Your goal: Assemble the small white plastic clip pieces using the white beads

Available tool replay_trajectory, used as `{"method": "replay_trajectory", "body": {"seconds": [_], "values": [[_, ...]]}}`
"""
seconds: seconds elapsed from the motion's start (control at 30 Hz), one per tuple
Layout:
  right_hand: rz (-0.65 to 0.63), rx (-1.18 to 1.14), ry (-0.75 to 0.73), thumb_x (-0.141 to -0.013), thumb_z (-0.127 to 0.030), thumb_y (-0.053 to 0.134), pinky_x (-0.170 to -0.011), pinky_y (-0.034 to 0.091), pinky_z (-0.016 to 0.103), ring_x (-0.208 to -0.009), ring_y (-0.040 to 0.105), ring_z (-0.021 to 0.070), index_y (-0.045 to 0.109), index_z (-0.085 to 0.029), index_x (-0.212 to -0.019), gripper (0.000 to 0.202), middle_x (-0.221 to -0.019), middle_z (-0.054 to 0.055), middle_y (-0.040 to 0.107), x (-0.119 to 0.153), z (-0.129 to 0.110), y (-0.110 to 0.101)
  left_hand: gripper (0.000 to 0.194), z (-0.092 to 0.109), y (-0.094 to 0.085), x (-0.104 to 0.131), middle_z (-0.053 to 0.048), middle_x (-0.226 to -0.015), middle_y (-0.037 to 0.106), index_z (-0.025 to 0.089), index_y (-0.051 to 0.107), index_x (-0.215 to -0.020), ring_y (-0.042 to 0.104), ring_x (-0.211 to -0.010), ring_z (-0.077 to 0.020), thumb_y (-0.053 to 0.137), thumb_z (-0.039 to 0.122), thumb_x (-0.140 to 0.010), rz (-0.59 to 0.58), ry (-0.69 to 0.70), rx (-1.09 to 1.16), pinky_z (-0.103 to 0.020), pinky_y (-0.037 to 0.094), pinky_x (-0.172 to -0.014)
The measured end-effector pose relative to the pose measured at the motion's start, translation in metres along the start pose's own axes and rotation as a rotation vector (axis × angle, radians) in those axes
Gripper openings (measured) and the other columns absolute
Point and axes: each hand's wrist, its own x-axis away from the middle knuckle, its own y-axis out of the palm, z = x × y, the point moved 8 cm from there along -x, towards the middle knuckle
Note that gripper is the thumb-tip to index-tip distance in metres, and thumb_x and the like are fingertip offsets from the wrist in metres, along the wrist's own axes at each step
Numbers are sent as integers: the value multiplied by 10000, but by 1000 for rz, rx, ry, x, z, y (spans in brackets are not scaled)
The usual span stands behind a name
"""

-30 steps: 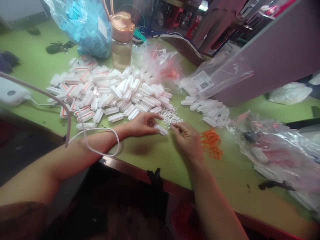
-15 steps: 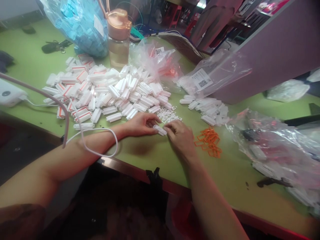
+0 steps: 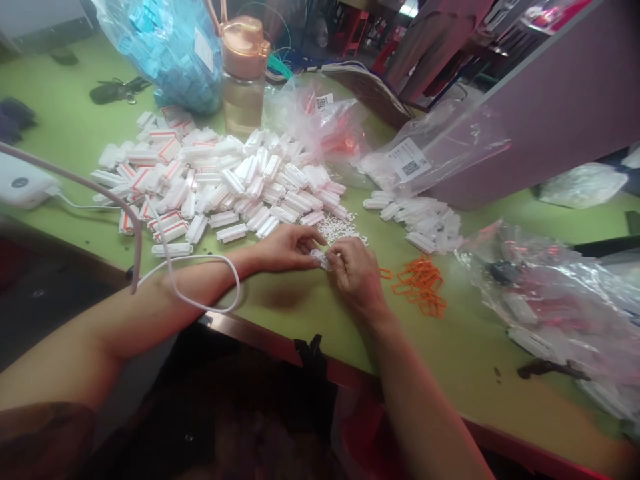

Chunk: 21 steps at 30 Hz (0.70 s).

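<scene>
small white ribbed plastic clip (image 3: 319, 257), oblong, mostly hidden, sits low over the green desk (image 3: 310, 313) front-centre, pinched between both hands. left hand (image 3: 285, 247) grip narrow on its left end, right hand (image 3: 356, 272) fingers closed on the right end. tiny white pieces (image 3: 339, 230) just behind, orange rings (image 3: 419, 285) right, big white clip pile (image 3: 220, 180) left-rear.

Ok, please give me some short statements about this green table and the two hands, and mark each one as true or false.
1. Both hands, left hand and right hand, meet on one small white plastic piece. True.
2. The orange plastic rings lie beside the left hand. False: they lie beside the right hand.
3. The clear bottle with a pink lid lies on its side. False: it stands upright.
4. A large heap of white plastic clips lies behind the left hand. True.
</scene>
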Motion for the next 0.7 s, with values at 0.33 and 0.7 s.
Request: {"method": "replay_trajectory", "body": {"seconds": [0.33, 0.7], "values": [[156, 272, -120, -953, -320, 540, -706, 306, 324, -790, 581, 154, 628, -207, -823, 194, -840, 26, 674, -1, -29, -16, 388, -5, 0, -1, -49, -821, 690, 121, 625, -1053, 636, -736, -104, 714, 334, -742, -7, 14, -5, -217, 488, -661], [160, 167, -33, -950, -329, 531, -756, 364, 322, -826, 614, 158, 725, -228, -925, 220, -896, 45, 696, 9, -24, -10, 433, -10, 0, -3, -1, -717, 631, 105, 599, -1067, 560, -629, -74, 739, 312, -714, -9, -17, 116, -205, 437, -597]]}}
